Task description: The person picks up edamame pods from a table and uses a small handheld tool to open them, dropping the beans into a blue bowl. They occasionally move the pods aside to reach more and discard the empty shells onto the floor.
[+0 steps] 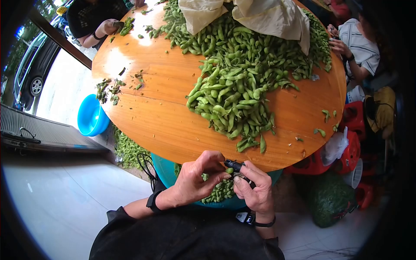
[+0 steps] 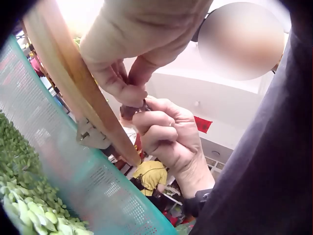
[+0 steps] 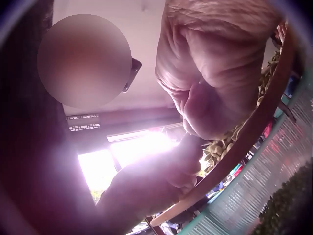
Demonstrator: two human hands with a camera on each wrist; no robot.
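At the near table edge, my left hand (image 1: 195,177) pinches a green soybean pod (image 1: 229,170) between thumb and fingertips. My right hand (image 1: 256,190) meets it there, fingers curled round a small black tool (image 1: 234,165) whose exact kind I cannot tell. In the left wrist view, the fingertips of the left hand (image 2: 146,36) and right hand (image 2: 168,132) come together over a dark piece (image 2: 128,111). Fingers hide most of the pod. Below the hands is a teal mesh basket (image 1: 161,170) holding green beans (image 1: 220,191).
A big heap of soybean pods (image 1: 234,82) covers much of the round wooden table (image 1: 147,108), partly under a cream cloth (image 1: 277,21). Trimmings (image 1: 115,89) lie at the left. Two other people sit across it. A blue basin (image 1: 92,116) and red stools (image 1: 349,154) stand around.
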